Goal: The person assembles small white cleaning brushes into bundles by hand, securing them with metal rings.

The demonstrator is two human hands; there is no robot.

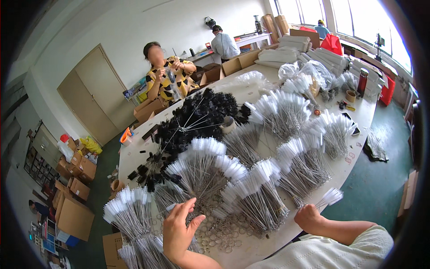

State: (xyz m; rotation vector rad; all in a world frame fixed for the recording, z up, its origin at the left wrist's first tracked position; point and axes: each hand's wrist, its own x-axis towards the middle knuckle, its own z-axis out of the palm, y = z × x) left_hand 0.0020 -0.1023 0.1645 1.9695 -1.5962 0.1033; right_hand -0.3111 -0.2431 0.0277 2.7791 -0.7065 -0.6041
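Observation:
My left hand (pixel 178 229) hovers over the near edge of the table (pixel 358 152), fingers apart and nothing visible in it. Beside it lies a scatter of small metal rings (pixel 228 234). My right hand (pixel 308 218) is closed in a fist at the table's front edge. White-bristled wire brushes (pixel 331 197) stick out of this fist to the upper right; how many is hard to tell. Bundles of the same brushes surround my hands: one (pixel 257 197) stands between them, another (pixel 130 210) is left of my left hand.
Black-bristled brushes (pixel 201 110) are heaped at the far left, near a tape roll (pixel 228 124). A red thermos (pixel 362 82), a phone (pixel 351 123) and clear plastic bags (pixel 313 71) lie farther right. Across the table, a person (pixel 172 76) holds a clear bag. Cartons (pixel 74 215) stand on the floor.

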